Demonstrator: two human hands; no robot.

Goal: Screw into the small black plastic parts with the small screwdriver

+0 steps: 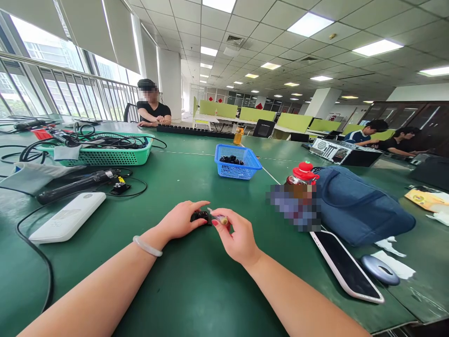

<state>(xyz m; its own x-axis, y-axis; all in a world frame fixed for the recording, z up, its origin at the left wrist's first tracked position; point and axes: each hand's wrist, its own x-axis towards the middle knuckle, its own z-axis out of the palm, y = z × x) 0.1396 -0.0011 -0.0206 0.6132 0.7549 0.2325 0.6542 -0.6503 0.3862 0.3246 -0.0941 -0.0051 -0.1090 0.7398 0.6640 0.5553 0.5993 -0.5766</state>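
Note:
On the green tabletop in front of me, my left hand [181, 220] is closed round a small black part [200, 216], thumb on the near side and fingers on the far side. My right hand [235, 236] pinches a short, slim tool [220, 218] with a pale, yellowish rounded end. The tool's other end points left and meets the right side of the black part, or comes very close to it. Its tip is too small to make out, so I cannot tell what kind of tool it is. My fingers cover much of both things.
Ahead stands a blue basket [238, 169] with black parts in it. To the left are a green basket [115, 150] of cables and a white power bank [70, 217]. A blue bag [361, 206], phone [347, 267] and mouse [380, 270] lie right. A person [152, 107] sits opposite.

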